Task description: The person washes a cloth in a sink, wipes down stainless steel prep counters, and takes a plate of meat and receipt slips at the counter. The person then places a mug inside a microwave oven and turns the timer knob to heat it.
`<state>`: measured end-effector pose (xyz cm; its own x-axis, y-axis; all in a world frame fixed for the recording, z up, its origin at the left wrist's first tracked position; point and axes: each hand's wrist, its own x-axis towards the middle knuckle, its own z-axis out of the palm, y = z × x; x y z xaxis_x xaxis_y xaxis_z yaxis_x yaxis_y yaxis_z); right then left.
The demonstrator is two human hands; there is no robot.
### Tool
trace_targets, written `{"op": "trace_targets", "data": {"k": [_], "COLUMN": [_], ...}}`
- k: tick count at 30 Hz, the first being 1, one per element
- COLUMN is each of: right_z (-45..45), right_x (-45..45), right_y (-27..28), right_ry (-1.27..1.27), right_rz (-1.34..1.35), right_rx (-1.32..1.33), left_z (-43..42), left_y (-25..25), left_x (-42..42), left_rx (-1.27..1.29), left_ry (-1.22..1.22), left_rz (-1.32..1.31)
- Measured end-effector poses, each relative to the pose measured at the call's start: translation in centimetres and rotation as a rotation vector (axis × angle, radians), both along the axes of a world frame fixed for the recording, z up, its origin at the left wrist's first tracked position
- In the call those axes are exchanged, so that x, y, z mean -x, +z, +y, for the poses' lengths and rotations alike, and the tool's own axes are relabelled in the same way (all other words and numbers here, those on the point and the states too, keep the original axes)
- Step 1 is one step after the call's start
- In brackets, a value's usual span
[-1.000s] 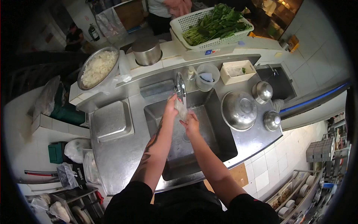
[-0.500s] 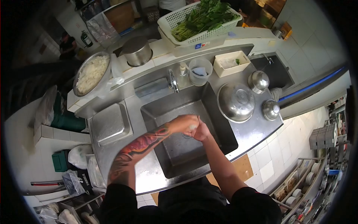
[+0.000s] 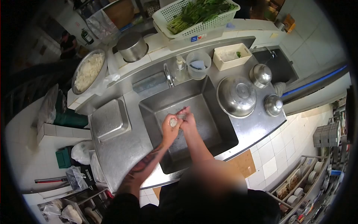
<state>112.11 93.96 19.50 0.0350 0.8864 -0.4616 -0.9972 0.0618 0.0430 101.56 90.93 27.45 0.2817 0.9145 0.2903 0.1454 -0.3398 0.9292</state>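
The pale bundle [image 3: 173, 122] is mostly hidden in the two hands over the sink [image 3: 201, 112], so its full shape and what it is made of cannot be told. The left hand [image 3: 170, 127] has its fingers closed around it, a bit showing at the top of the fist; the right hand [image 3: 188, 119] touches the left, its fingers curled on the bundle's other side, some of them out of sight. The hands and forearms cover part of the sink floor, and a blurred patch at the bottom hides the right elbow and some of the desk's [image 3: 126, 156] front edge. Behind the sink, the faucet [image 3: 168, 75] leans over its rim, with a pump bottle [image 3: 180, 69] and a clear tub [image 3: 198, 65] beside it; the dark and bluish contents of the tub are hard to make out. A cream bin [image 3: 232, 56] stands farther right, and the upturned large bowl [image 3: 237, 98] sits just beside the sink, near two smaller metal bowls. The basket of greens [image 3: 197, 18] is cut off at the top. The person in the background is dim.
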Motion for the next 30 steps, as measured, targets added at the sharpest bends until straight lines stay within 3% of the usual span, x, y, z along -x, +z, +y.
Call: {"op": "trace_targets", "data": {"k": [1,2,3,4,5,6,7,9,10,11,12,13,14,15,16,18,19,21,25,30], "right_z": [0.7,1.1,1.0,0.6,0.2,-0.2,-0.7,-2.0,-2.6,-3.2,-3.7,-4.2,-4.5,-4.8,-5.2,-6.4,-6.6,-7.1,-8.0,-8.3], "right_x": [-0.1,-0.1,0.0,0.1,0.3,0.3,0.3,0.3,0.5,0.8,1.2,1.7,2.1,2.4,2.4,2.8,3.5,5.0,6.5,7.9], "right_y": [1.6,4.8,7.2,8.4,9.0,9.7,10.3,11.0,11.7,12.3,12.8,12.8,12.9,12.9,13.9,16.7,16.0,14.4,13.4,10.6], "right_ry": [-0.001,-0.016,-0.034,-0.035,-0.048,-0.058,-0.051,0.073,0.071,0.094,0.115,0.111,-0.026,-0.174,-0.179,-0.392,-0.393,-0.274,-0.154,-0.043], "right_rz": [0.001,-0.192,-0.386,-0.390,-0.565,-0.736,-0.739,-1.074,-1.073,-1.269,-1.462,-1.458,-1.709,-1.954,-1.957,-2.237,-2.242,-2.226,-2.445,-2.652], "right_rx": [-0.005,0.179,0.370,0.377,0.324,0.263,0.263,0.093,0.091,-0.018,-0.129,-0.124,-0.261,-0.404,-0.392,-0.616,-0.598,-0.807,-0.920,-0.963], "left_z": [-0.4,0.2,0.5,0.9,1.2,1.8,2.6,4.2,4.7,5.8,7.2,8.0,8.5,8.1,7.0,5.9,6.1,6.5,5.9,5.3], "left_y": [-0.9,-3.9,-3.9,-3.8,-3.9,-3.9,-3.8,-3.4,-2.5,-3.9,-6.8,-7.2,-5.9,-4.9,-1.3,3.7,5.7,7.7,5.6,4.6], "left_x": [-1.5,-2.3,-2.8,-3.6,-4.4,-4.8,-4.7,-3.9,-3.2,-2.1,-0.9,-0.1,0.4,0.2,-0.6,-0.8,-0.5,0.1,0.5,0.4], "left_rx": [0.227,0.293,0.295,0.602,0.913,0.918,0.993,1.128,1.179,1.178,1.197,1.256,1.290,1.295,1.253,1.197,1.195,1.154,0.953,0.729], "left_ry": [0.338,0.485,0.477,0.567,0.657,0.665,0.535,0.258,0.080,0.078,-0.474,-0.628,-0.791,-0.797,-0.580,-0.374,-0.465,-0.644,-0.816,-0.849], "left_rz": [-0.207,-0.389,-0.386,-0.589,-0.795,-0.804,-0.854,-0.937,-0.877,-0.875,-0.962,-0.835,-0.698,-0.694,-0.462,-0.232,-0.007,0.447,0.410,0.611]}}
